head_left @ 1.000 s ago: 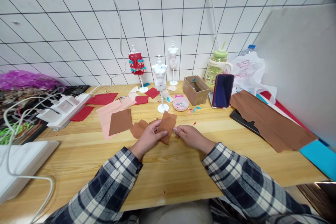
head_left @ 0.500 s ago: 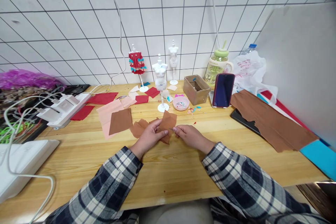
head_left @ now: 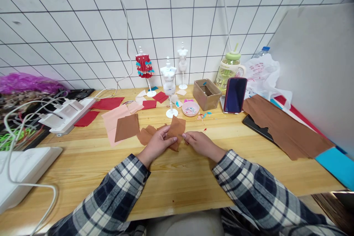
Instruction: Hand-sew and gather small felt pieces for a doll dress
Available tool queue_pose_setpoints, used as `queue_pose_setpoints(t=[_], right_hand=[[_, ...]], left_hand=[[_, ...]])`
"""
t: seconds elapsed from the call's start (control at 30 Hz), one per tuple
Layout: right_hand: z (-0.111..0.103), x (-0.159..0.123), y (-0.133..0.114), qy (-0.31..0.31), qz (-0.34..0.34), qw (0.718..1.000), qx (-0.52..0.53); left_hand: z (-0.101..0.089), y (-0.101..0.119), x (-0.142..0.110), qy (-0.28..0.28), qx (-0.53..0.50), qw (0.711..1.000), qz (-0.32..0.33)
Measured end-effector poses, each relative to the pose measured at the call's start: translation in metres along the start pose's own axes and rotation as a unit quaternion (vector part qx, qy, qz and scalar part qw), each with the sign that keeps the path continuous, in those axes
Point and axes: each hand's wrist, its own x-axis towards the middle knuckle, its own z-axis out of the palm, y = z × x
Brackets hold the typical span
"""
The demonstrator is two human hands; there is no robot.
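Note:
Above the wooden table, a small brown crepe-like sheet (head_left: 177,127) is pinched between the thumb and fingers of my left hand (head_left: 159,141). My right hand (head_left: 197,143) grips the right edge of that same sheet, thumb against finger; whether anything small is also in this pinch I cannot make out. More crumpled brown pieces (head_left: 145,135) lie beside and partly under my left hand. Farther left, a brown square (head_left: 127,127) rests on a pale pink sheet (head_left: 110,122). Just beyond my hands stands a bare white mini dress form (head_left: 168,79).
Behind are a dress form in red ruffles (head_left: 144,67), another white form (head_left: 182,62), a pink dish (head_left: 190,109), a cardboard box (head_left: 207,97) and a propped phone (head_left: 235,96). A power strip (head_left: 69,116) lies left; a large brown sheet (head_left: 287,127) lies right.
Almost nothing differs. Both hands keep their hold on the brown sheet, whose upper part has shifted very slightly.

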Motion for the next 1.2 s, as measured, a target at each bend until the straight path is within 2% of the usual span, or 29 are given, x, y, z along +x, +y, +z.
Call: queue_pose_setpoints(t=[0.47, 0.7, 1.2], right_hand=[[-0.0002, -0.0006, 0.0026, -0.013, -0.003, 1.0, 0.017], [0.0001, -0.0022, 0.0012, -0.008, 0.001, 1.0, 0.023], [-0.0014, -0.0019, 0.0011, -0.022, 0.018, 0.999, 0.043]], left_hand=[[0.0007, 0.003, -0.0013, -0.004, -0.039, 0.999, -0.003], [0.0013, 0.0024, -0.0012, -0.015, -0.007, 1.0, 0.011], [0.002, 0.0056, -0.0025, -0.004, -0.058, 0.998, 0.006]])
